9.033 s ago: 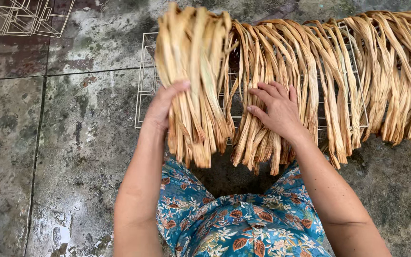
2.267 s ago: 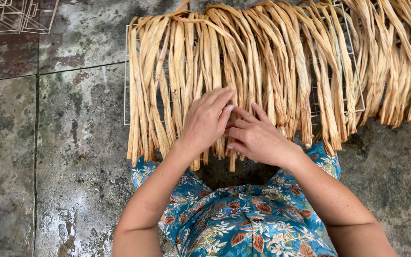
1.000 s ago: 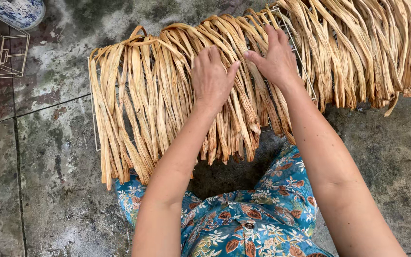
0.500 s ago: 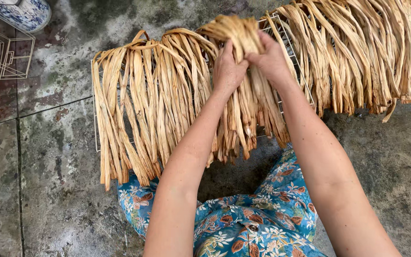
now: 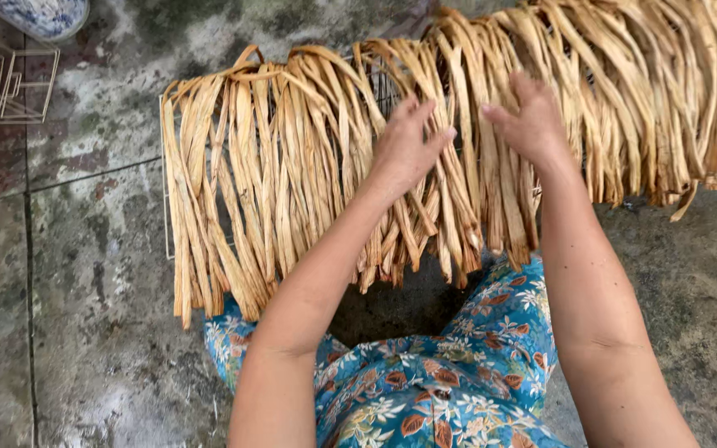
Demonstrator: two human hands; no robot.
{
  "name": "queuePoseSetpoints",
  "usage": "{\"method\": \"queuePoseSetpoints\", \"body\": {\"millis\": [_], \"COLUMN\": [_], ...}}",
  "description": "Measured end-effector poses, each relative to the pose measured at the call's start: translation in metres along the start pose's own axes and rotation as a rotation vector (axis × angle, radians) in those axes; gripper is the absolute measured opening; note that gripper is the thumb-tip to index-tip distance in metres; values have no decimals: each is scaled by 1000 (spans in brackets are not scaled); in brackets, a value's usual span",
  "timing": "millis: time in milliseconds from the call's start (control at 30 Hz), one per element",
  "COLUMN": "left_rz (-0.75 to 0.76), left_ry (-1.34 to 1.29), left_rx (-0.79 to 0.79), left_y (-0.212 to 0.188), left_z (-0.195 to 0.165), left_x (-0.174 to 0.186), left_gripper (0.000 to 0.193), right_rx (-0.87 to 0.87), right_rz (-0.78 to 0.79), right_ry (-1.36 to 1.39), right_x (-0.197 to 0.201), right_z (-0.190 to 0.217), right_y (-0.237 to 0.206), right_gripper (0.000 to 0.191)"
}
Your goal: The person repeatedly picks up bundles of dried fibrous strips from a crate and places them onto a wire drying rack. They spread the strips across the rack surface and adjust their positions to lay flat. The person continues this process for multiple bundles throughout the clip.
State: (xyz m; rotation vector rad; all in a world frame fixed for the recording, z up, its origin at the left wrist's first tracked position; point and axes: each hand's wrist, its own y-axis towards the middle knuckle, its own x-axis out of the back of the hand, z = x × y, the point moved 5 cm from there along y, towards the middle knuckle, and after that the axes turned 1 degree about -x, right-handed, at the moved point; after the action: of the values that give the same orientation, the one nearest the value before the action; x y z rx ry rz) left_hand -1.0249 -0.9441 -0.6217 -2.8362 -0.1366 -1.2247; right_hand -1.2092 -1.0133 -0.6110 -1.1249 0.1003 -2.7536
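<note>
Both bare forearms are reaching forward and away from the body, running roughly parallel and converging slightly toward the hands. The left hand (image 5: pixel 407 143) is lying palm down with its fingers (image 5: pixel 415 109) pointing ahead and held loosely together, the thumb sticking out toward the other hand. The right hand (image 5: pixel 529 124) is sitting just beside it, also palm down, wrist bent a little, fingers curling downward, its thumb pointing toward the left hand. The two hands are not touching.
</note>
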Motion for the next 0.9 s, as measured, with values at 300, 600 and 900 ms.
{"method": "queuePoseSetpoints", "body": {"millis": [300,600,900], "left_rz": [-329,-142,-80], "left_ry": [361,-165,-286], "left_rx": [184,368,127], "left_y": [-13,-6,-20], "left_z": [77,96,65], "left_x": [74,52,62], "left_gripper": [95,84,73], "right_rx": [342,300,146], "right_rz": [141,268,150], "right_ry": [237,248,228], "right_x": [-53,-114,-73], "right_z": [91,154,123], "right_y": [-40,-2,-1], "right_gripper": [50,80,41]}}
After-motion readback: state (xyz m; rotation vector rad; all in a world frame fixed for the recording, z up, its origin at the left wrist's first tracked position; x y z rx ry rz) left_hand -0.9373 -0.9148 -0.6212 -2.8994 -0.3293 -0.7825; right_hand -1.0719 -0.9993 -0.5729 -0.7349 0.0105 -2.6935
